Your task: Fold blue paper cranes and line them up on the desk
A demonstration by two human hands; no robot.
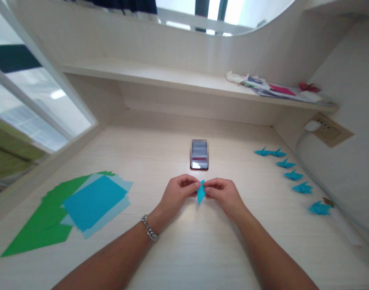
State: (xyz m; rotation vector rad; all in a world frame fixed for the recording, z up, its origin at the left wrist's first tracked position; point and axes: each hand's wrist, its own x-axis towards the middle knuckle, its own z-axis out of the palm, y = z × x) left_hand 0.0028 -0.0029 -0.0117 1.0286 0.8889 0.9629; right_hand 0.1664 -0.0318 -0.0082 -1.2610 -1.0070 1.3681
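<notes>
A small piece of folded blue paper (200, 194), kite-shaped with its point toward me, is held between both hands above the middle of the desk. My left hand (182, 191) pinches its left edge with thumb and fingers. On the other edge my right hand (222, 192) has a matching pinch. A chain bracelet (149, 228) circles my left wrist. Just beyond the hands lies a phone (199, 154), its screen blurred out. The finer creases of the paper are too small to make out.
Blue paper sheets (95, 203) lie over green paper sheets (36, 225) at the left. Several folded blue paper cranes (293, 175) line the right side, beside a cable (311, 177) from the wall socket (329, 129). A shelf (172, 78) with papers (278, 90) crosses the back.
</notes>
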